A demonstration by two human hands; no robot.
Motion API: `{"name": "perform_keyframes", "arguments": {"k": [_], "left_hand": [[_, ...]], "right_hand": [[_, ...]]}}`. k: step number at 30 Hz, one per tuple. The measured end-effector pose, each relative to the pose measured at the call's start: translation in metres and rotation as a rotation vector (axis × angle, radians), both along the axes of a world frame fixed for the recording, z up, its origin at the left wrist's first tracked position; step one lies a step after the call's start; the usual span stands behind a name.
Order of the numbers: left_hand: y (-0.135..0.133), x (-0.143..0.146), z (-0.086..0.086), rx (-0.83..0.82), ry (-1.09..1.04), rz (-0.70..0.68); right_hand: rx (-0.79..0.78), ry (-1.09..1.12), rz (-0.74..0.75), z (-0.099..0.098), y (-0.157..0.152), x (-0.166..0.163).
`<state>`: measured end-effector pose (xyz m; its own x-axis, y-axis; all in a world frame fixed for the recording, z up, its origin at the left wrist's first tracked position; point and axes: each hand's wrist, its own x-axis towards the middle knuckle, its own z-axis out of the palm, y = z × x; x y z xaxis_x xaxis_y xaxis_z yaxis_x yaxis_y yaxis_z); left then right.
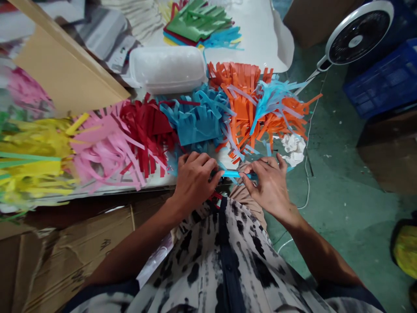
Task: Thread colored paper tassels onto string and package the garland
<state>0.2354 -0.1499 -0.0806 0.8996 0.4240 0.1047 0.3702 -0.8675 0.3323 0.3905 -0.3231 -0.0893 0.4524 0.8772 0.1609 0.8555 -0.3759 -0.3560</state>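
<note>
A light blue paper strip (232,174) is stretched level between both hands just off the table's near edge. My left hand (194,180) is curled shut on its left end. My right hand (269,182) pinches its right end with thumb and forefinger, the other fingers spread. Just beyond the hands lie piles of fringed cut paper: blue (195,119), orange (247,104), red (146,126), pink (100,150) and yellow (35,165).
A white foam box (167,68) sits behind the piles, with green and blue paper stacks (198,21) further back. A cardboard sheet (65,65) leans at left. A white fan (356,34), blue crate (384,80) and cable (308,143) stand on the green floor at right. Crumpled white paper (293,148) lies by the table corner.
</note>
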Motion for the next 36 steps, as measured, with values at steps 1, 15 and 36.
{"name": "perform_keyframes", "arguments": {"k": [1, 15, 36], "left_hand": [[0.001, -0.001, 0.000, 0.006, -0.003, 0.006], [0.001, 0.002, -0.008, 0.113, -0.151, -0.402], [0.008, 0.011, -0.005, 0.058, -0.067, -0.167]], "right_hand": [[0.003, 0.002, 0.000, 0.000, -0.001, 0.000], [0.016, -0.161, -0.009, 0.004, -0.005, -0.004], [0.014, -0.122, 0.006, 0.001, 0.002, -0.004]]}}
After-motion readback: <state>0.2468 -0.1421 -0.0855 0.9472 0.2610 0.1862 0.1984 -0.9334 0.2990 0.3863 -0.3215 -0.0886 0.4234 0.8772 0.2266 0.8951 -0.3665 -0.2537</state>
